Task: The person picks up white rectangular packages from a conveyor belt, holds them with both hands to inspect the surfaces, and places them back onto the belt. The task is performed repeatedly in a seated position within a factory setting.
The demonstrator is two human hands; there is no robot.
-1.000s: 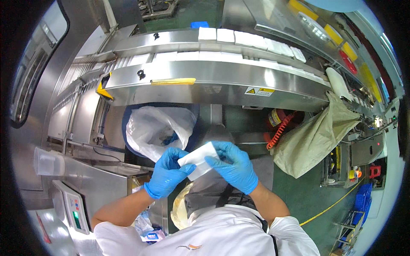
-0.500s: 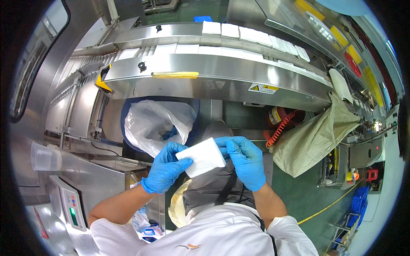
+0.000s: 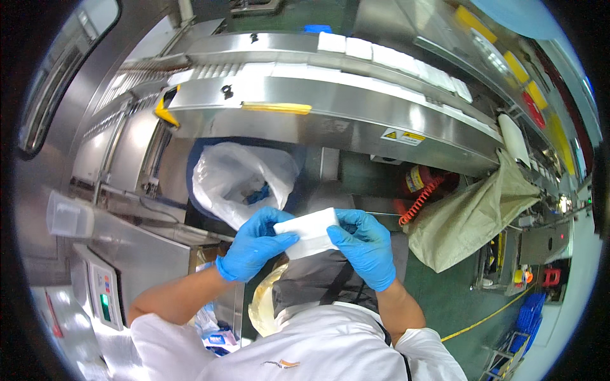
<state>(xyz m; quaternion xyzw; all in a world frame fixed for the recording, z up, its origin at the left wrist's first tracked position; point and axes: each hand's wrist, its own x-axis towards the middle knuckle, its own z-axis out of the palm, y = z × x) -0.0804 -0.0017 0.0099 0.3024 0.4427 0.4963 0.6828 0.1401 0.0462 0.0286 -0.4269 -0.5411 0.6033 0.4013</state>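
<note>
Between my two blue-gloved hands is a small stack of folded white wipes [image 3: 306, 230], held up in front of my body. My left hand [image 3: 253, 246] pinches its left end, thumb on the near face. The right end is gripped by my right hand [image 3: 365, 249], its thumb pressing on the near face and its other fingers mostly behind. More white wipe stacks [image 3: 395, 60] lie in a row along the far ledge of a steel conveyor [image 3: 210, 120], and others sit on its rollers.
Below the conveyor stands a blue bin lined with a white plastic bag [image 3: 216, 181]. A beige sack [image 3: 467, 219] hangs at the right, near a red coiled hose [image 3: 422, 200]. To my left are a scale [image 3: 105, 292] and a clear plastic cup [image 3: 70, 214].
The wipe stack has turned from a slant to nearly level, its long edge tipped toward me. My right thumb has come onto its near face. The whole view has shifted slightly.
</note>
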